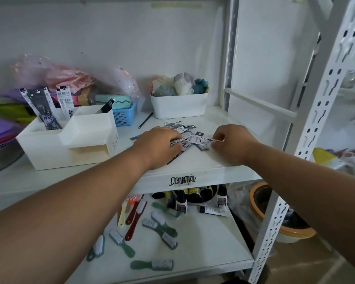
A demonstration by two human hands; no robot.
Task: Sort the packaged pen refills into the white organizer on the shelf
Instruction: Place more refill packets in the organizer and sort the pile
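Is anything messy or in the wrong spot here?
Yes. Refill packs lie scattered in a loose pile on the shelf, not in the organizer, where only a few stand. Both hands, left and right, are on the pile. A lone black pen lies loose behind it, and brushes are strewn across the lower shelf.

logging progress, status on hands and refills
Left hand flat on loose refill packs; right hand pinching one. Several already standing in organizer. Nothing blocking.
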